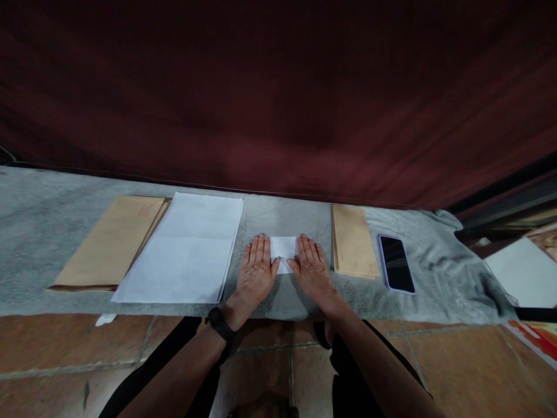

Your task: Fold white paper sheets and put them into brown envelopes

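A small white sheet of folded paper (284,246) lies on the grey cloth in front of me. My left hand (257,267) rests flat on its left end, fingers stretched out and pointing away from me. On its right end lies my right hand (312,266), also flat, with the thumb turned inward. The two thumbs come close together near the paper's lower middle. Both hands hide the ends of the paper. Just left of my left hand is a stack of large white sheets (187,249), with a faint crease across the top one.
Brown envelopes (108,241) lie at the left, partly under the white stack. Smaller brown envelopes (354,241) and a phone (395,264) in a purple case sit to the right. The grey cloth (287,212) covers a narrow surface against a dark red backdrop (278,116).
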The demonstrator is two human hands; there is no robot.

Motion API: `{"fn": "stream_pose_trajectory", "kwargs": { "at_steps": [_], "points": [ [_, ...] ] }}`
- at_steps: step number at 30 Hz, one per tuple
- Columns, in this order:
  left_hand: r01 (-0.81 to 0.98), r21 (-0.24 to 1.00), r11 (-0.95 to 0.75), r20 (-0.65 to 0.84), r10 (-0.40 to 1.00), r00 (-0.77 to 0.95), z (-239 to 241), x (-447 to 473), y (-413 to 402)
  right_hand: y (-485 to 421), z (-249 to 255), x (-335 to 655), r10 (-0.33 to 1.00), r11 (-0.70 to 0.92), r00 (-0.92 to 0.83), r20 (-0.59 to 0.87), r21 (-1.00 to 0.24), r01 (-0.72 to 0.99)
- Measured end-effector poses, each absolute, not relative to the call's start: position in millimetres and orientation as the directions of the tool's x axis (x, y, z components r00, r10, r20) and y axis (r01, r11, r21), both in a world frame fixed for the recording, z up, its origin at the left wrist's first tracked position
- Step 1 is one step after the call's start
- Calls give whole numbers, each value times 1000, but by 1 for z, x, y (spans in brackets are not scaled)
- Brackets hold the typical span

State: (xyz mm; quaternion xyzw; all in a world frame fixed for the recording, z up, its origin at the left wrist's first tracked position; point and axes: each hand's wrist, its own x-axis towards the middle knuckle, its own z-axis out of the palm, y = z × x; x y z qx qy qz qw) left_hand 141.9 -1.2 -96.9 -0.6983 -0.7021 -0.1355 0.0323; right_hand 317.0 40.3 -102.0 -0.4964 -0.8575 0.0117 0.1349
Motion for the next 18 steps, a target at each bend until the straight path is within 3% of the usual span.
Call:
{"fn": "stream_pose_trajectory", "kwargs": {
  "at_steps": [8,14,18],
  "points": [
    [988,152,-7,209,978,-25,-95,141,-2,37,-96,315,862,494,-448,238,-191,848],
    [990,131,-43,198,980,16,-98,138,-3,19,-93,299,771,634,-588,246,-209,744],
    [989,136,-59,209,977,29,-100,137,-3,13,-96,297,764,644,-608,217,-192,740]
  ]
}}
